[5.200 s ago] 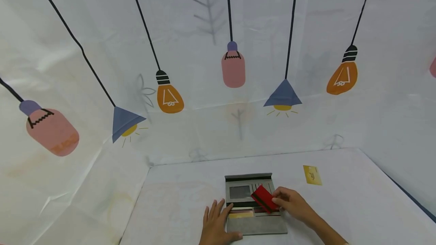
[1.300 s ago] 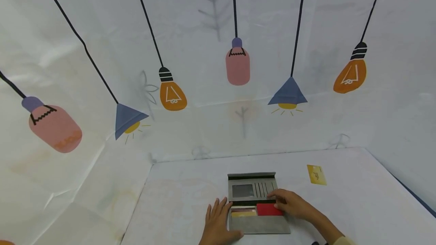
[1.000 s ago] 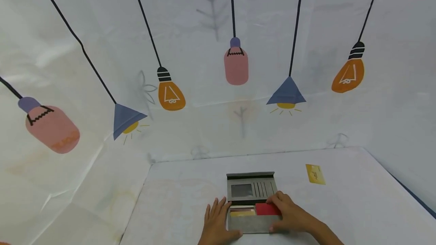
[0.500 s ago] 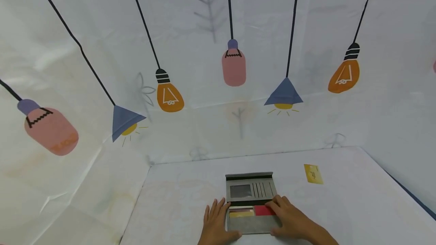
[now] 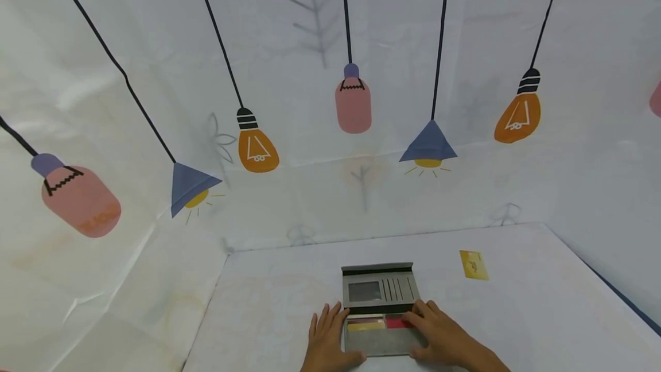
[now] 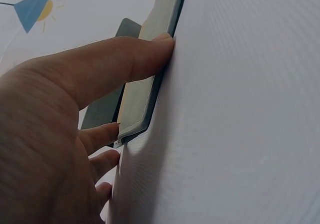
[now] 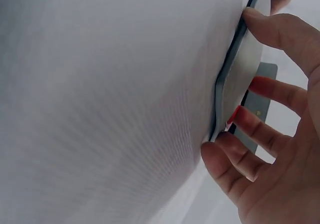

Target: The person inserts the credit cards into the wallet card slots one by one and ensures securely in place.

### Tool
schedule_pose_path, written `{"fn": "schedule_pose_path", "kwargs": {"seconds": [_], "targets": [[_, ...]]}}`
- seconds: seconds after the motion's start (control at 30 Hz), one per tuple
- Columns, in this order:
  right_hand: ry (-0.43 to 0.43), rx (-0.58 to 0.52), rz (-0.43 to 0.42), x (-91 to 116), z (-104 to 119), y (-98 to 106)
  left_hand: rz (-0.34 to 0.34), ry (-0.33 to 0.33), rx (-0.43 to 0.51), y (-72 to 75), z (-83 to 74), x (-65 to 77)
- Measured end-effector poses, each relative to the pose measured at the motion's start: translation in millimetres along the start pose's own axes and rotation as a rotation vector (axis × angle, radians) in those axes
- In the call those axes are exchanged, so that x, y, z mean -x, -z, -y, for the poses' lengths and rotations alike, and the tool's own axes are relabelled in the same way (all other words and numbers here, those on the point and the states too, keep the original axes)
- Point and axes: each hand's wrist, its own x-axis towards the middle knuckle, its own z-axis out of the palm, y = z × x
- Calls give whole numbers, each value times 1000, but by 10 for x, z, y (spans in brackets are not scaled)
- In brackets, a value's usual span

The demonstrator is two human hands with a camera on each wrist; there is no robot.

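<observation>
An opened grey wallet lies on the white tabletop, its far flap showing a dark window and several slots. A red card sits in its near right pocket, mostly hidden, with a yellow-edged card to its left. My left hand rests at the wallet's left end, fingers spread; in the left wrist view its thumb presses the near edge. My right hand holds the right end, thumb at the near edge and bent fingertips on the red card's top. The right wrist view shows fingertips along the wallet.
A loose yellow card lies flat on the table, to the right of and beyond the wallet. A white wall sheet printed with hanging lamps rises behind the table and at the sides.
The red card was lowered by my right hand into the right pocket, and less of it shows now. My right thumb moved to the wallet's near edge. The left hand has stayed in place.
</observation>
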Motion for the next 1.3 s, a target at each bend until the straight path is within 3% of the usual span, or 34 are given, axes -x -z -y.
{"fn": "schedule_pose_path", "kwargs": {"seconds": [0.4,0.67,0.83,0.97,1.2,1.3], "targets": [[-3,-37,-18,13,-30,6,8,2,0,29,6,7],[27,-211,-50,73,-245,158,14,3,24,35,8,10],[-93,-262,-90,94,-498,335,19,-1,14,25,9,1],[-236,-276,-157,97,-748,482,21,1,-2,30,-7,-10],[-353,-173,-276,192,-1198,708,34,1,20,15,22,-8],[-399,-134,-288,238,-1393,786,32,0,25,-1,37,0]]}}
